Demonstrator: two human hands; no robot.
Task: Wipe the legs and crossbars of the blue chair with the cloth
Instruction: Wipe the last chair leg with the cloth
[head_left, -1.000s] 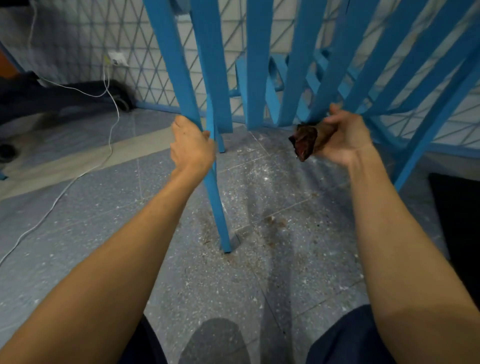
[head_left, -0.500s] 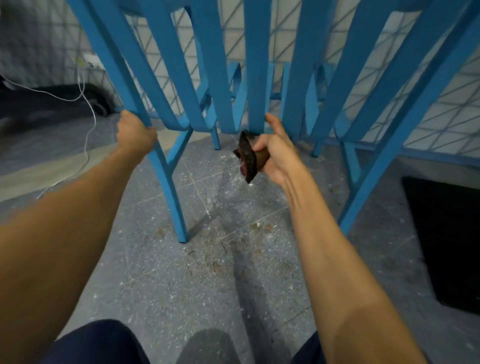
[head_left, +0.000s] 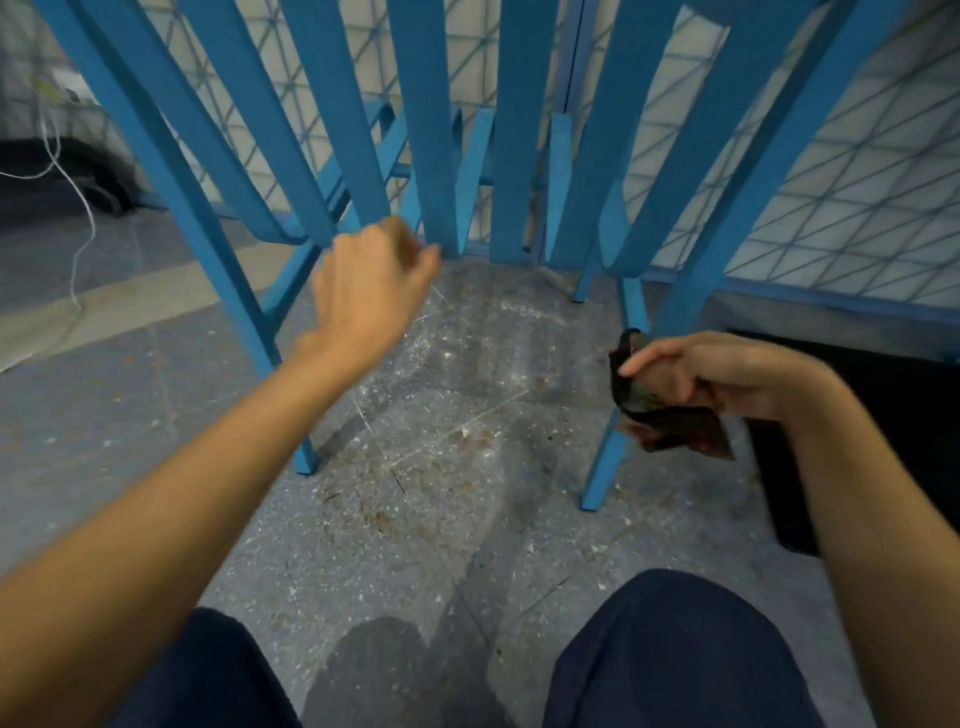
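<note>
The blue chair fills the upper view, its near left leg (head_left: 208, 260) and near right leg (head_left: 691, 306) standing on the speckled floor, with slats and crossbars (head_left: 431, 171) between them. My left hand (head_left: 363, 291) hovers in front of the slats, blurred, fingers loosely curled, holding nothing. My right hand (head_left: 711, 374) grips a dark brownish cloth (head_left: 670, 421) and holds it against the lower part of the near right leg.
More blue chair legs (head_left: 582, 291) stand behind, before a tiled wall. A white cable (head_left: 78, 218) trails on the floor at the left. A black mat (head_left: 883, 415) lies at the right. Dust and dirt mark the floor (head_left: 441, 441). My knees show at the bottom.
My left hand let go of the near left leg and moved right toward the slats. My right hand carried the cloth from the middle slats down to the near right leg.
</note>
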